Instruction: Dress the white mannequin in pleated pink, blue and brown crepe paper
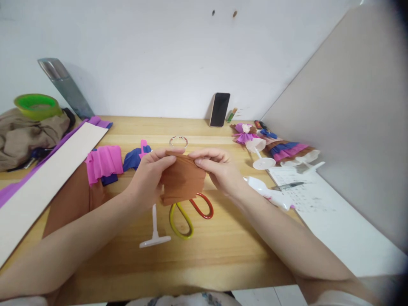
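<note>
A brown piece of crepe paper [182, 180] hangs between both hands above the wooden table [223, 250]. My left hand [150, 174] pinches its upper left edge. My right hand [217, 168] pinches its upper right edge, fingertips almost meeting the left ones. Under the paper lie scissors [188, 216] with one yellow and one red handle. A white plastic T-shaped stand [154, 233] lies just below my left wrist.
Pink crepe paper [103, 162], blue crepe paper [133, 158] and a larger brown sheet [73, 199] lie left, beside a long pale board [41, 182]. A phone [219, 109] leans on the wall. Finished paper dolls [274, 146], a white bottle [270, 193] and a printed sheet [302, 191] are right.
</note>
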The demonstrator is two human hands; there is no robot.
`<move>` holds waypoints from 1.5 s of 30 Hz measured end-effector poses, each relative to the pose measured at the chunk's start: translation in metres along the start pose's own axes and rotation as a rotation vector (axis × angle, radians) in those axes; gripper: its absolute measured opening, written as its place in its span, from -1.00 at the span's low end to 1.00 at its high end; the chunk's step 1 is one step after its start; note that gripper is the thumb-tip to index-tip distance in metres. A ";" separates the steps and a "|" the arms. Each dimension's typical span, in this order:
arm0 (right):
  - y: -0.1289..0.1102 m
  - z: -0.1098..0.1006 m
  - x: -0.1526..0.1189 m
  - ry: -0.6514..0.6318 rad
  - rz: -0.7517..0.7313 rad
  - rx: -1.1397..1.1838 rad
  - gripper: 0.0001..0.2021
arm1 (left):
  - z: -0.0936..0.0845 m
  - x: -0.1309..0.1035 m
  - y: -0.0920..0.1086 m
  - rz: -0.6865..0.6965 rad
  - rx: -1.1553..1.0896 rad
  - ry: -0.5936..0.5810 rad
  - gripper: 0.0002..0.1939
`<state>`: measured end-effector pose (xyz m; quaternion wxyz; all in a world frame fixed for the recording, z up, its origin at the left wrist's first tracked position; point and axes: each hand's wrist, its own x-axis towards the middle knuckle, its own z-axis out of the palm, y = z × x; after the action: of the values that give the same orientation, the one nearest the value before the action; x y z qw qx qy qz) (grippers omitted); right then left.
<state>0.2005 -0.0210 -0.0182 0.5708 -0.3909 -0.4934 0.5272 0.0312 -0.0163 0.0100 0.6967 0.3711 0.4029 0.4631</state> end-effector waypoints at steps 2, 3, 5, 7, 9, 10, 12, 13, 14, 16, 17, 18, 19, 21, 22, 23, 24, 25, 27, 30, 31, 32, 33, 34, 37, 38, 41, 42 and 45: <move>-0.001 0.000 0.000 -0.002 0.000 0.009 -0.89 | -0.001 0.000 -0.001 0.012 -0.002 -0.012 -0.87; -0.001 0.000 0.000 -0.005 0.000 0.022 -0.88 | -0.001 0.000 -0.001 0.019 0.001 -0.021 -0.88; -0.003 0.000 0.000 -0.016 0.005 0.055 -0.88 | -0.002 0.000 -0.002 0.030 0.011 -0.031 -0.88; -0.004 0.000 0.000 -0.027 0.014 0.081 -0.88 | -0.002 0.000 -0.002 0.023 0.026 -0.017 -0.87; -0.006 0.000 0.000 -0.036 0.021 0.092 -0.88 | -0.002 0.000 -0.001 0.010 0.038 0.017 -0.86; -0.006 -0.001 -0.001 -0.039 0.024 0.093 -0.89 | -0.001 0.000 0.000 0.007 0.043 0.029 -0.85; -0.007 -0.002 -0.001 -0.044 0.029 0.094 -0.89 | -0.001 -0.001 0.001 0.016 0.054 0.037 -0.82; -0.007 -0.002 0.000 -0.044 0.030 0.094 -0.90 | -0.001 -0.001 0.001 0.026 0.064 0.039 -0.80; -0.007 -0.002 0.000 -0.046 0.032 0.095 -0.90 | 0.000 -0.001 0.002 0.039 0.073 0.042 -0.79; -0.008 -0.002 0.000 -0.050 0.031 0.095 -0.90 | 0.000 -0.002 0.003 0.065 0.076 0.053 -0.80; -0.008 -0.002 0.000 -0.054 0.030 0.094 -0.90 | 0.000 -0.002 0.003 0.070 0.068 0.056 -0.82; -0.008 -0.002 0.000 -0.056 0.028 0.091 -0.91 | 0.000 -0.002 0.003 0.071 0.057 0.049 -0.84; -0.008 -0.001 0.000 -0.057 0.025 0.088 -0.91 | 0.000 -0.002 0.003 0.074 0.049 0.038 -0.86; -0.008 -0.001 0.000 -0.053 0.016 0.075 -0.91 | -0.001 -0.002 0.003 0.090 0.060 0.013 -0.89; -0.008 -0.001 0.000 -0.049 0.011 0.066 -0.92 | -0.002 -0.001 0.002 0.105 0.078 -0.002 -0.90; -0.008 -0.001 0.000 -0.041 0.003 0.056 -0.92 | -0.003 -0.001 0.002 0.122 0.097 -0.018 -0.91; -0.008 -0.002 0.000 -0.038 -0.006 0.046 -0.92 | -0.004 0.000 0.001 0.140 0.115 -0.033 -0.92; -0.009 -0.002 0.000 -0.039 -0.016 0.035 -0.92 | -0.004 0.001 0.000 0.153 0.126 -0.046 -0.92; -0.009 -0.003 0.000 -0.047 -0.037 0.013 -0.92 | -0.006 0.002 -0.001 0.157 0.128 -0.062 -0.93; -0.009 -0.004 -0.001 -0.043 -0.050 -0.022 -0.92 | -0.007 0.003 -0.002 0.132 0.108 -0.075 -0.97; -0.009 -0.004 -0.001 -0.032 -0.048 -0.033 -0.92 | -0.007 0.003 -0.002 0.124 0.108 -0.083 -0.96; -0.009 -0.004 -0.001 -0.020 -0.048 -0.044 -0.92 | -0.008 0.003 -0.001 0.119 0.115 -0.093 -0.94; -0.009 -0.003 -0.001 -0.010 -0.050 -0.054 -0.91 | -0.008 0.003 -0.001 0.113 0.129 -0.105 -0.91; -0.009 -0.003 -0.001 -0.006 -0.054 -0.063 -0.91 | -0.008 0.002 -0.001 0.109 0.147 -0.115 -0.88; -0.008 -0.003 0.000 -0.013 -0.071 -0.069 -0.87 | -0.008 0.002 0.001 0.114 0.180 -0.112 -0.81; -0.008 -0.003 0.000 -0.017 -0.075 -0.069 -0.86 | -0.008 0.002 0.001 0.118 0.184 -0.102 -0.80; -0.007 -0.004 0.000 -0.021 -0.079 -0.070 -0.85 | -0.007 0.003 0.001 0.108 0.177 -0.066 -0.77; -0.006 -0.004 0.000 -0.021 -0.078 -0.070 -0.85 | -0.007 0.004 0.001 0.097 0.169 -0.057 -0.76; -0.007 -0.003 -0.001 0.001 -0.067 -0.042 -0.90 | -0.008 0.004 -0.001 0.069 0.127 -0.053 -0.74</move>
<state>0.2048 -0.0225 -0.0123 0.5802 -0.3864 -0.5169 0.4969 0.0252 -0.0119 0.0056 0.6659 0.4403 0.3999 0.4503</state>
